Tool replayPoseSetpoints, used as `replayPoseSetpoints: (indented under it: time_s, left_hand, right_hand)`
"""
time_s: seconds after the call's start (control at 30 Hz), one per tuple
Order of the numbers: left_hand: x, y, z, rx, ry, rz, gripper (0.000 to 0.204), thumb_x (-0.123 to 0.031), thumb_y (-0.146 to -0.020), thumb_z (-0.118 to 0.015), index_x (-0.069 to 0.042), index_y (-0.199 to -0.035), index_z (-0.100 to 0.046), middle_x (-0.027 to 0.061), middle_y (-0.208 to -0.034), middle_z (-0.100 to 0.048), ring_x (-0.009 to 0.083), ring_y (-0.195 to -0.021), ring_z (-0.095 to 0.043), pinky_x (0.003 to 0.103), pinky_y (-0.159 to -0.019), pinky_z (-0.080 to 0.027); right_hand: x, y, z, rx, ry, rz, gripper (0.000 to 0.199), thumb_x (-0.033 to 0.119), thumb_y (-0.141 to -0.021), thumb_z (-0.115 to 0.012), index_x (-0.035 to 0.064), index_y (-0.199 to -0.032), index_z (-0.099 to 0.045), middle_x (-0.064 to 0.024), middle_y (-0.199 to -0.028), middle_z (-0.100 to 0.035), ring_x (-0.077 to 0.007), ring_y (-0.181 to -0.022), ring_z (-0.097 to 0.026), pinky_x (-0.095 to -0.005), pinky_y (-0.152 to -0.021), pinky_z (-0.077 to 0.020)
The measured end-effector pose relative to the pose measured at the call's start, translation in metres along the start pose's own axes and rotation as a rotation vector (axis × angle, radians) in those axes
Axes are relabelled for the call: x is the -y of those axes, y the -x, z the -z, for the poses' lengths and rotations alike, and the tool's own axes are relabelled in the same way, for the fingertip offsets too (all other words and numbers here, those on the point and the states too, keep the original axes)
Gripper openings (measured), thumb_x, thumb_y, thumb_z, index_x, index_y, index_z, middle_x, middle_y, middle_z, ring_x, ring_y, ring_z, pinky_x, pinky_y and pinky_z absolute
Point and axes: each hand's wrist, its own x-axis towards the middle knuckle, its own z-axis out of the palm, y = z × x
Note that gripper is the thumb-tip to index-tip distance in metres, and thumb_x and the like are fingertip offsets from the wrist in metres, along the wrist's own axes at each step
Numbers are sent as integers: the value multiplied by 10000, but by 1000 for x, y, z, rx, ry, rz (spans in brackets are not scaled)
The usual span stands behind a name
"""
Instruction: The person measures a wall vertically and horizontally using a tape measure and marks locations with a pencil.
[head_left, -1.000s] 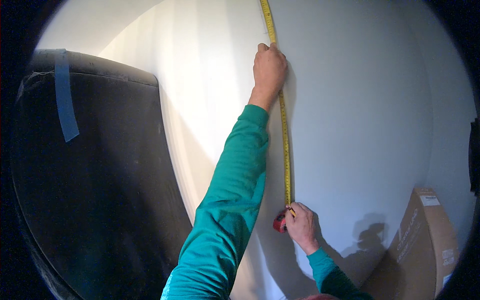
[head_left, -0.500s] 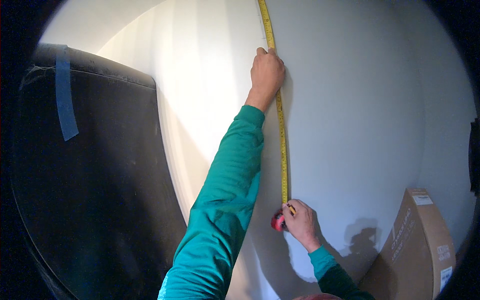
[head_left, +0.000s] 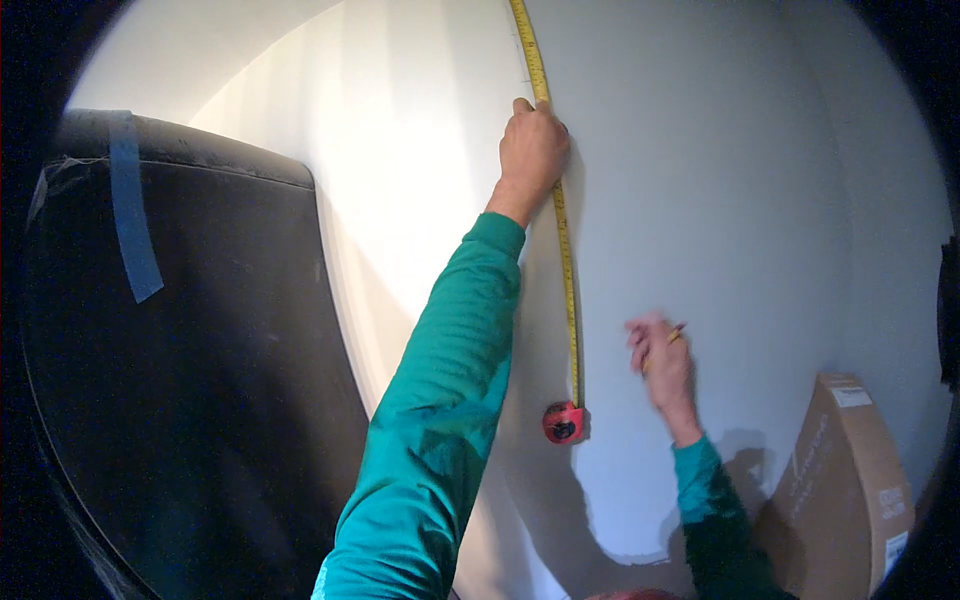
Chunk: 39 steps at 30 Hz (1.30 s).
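Observation:
A yellow tape measure blade (head_left: 566, 260) runs down the white wall (head_left: 720, 200) from the top edge. My left hand (head_left: 533, 150) presses the blade against the wall high up, arm stretched in a teal sleeve. The red tape measure case (head_left: 563, 421) hangs at the blade's lower end, with no hand on it. My right hand (head_left: 661, 365) is off to the right of the case, blurred, gripping a pencil (head_left: 668, 341) near the wall.
A large black panel (head_left: 190, 380) with a strip of blue tape (head_left: 130, 220) leans against the wall on the left. A brown cardboard box (head_left: 850, 480) stands at the lower right. Shadows of my arms fall on the wall below.
My right hand has let go of the red case and moved up and to the right, now with a pencil in it. The case hangs free. My left hand stays on the blade.

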Motion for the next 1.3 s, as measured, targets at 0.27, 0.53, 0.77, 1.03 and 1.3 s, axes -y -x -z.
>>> replayPoseSetpoints:
  time_s: [0.27, 0.53, 0.77, 1.03, 1.3]
  left_hand:
    - [-8, 1, 4, 31, -12, 31, 345, -189, -983, -582, 65, -1197, -676, 245, -1132, -588, 422, -918, -686, 518, -810, -598]
    - [15, 8, 6, -192, -174, -221, 370, -229, -933, -668, 35, -1189, -713, 160, -1339, -646, 346, -1012, -621, 457, -879, -544]
    - [14, 4, 2, -190, -237, -232, 383, -256, -938, -659, 20, -1196, -726, 129, -1298, -705, 335, -1021, -623, 456, -870, -518]
    - [14, 4, -4, -222, -219, -214, 375, -240, -937, -644, 19, -1193, -732, 121, -1282, -711, 331, -1014, -619, 450, -893, -506]
    - [18, 4, -2, -229, -222, -253, 342, -226, -925, -658, 15, -1152, -745, 119, -1277, -711, 329, -1003, -620, 449, -864, -518]
  right_hand:
    - [126, -133, 21, 0, -163, 307, 702, 602, -1097, -360, 13, -1033, -738, -16, -732, -599, -96, -592, -537, -243, -549, -448]
    - [201, -235, -31, 47, 10, 537, 416, 414, -1012, -610, 28, -1112, -730, -66, -968, -733, -142, -887, -715, -300, -759, -575]
    - [222, -288, -40, 156, 106, 598, 375, 365, -1026, -608, 61, -1229, -692, -45, -1084, -752, -128, -1012, -716, -283, -879, -563]
    - [204, -303, -56, 82, -137, 464, 316, 312, -970, -644, 19, -1069, -706, -65, -996, -774, -159, -944, -749, -296, -795, -579]
    - [216, -323, -59, 251, 182, 573, 239, 296, -966, -676, 106, -1104, -722, 9, -1008, -755, -96, -937, -707, -281, -787, -529]
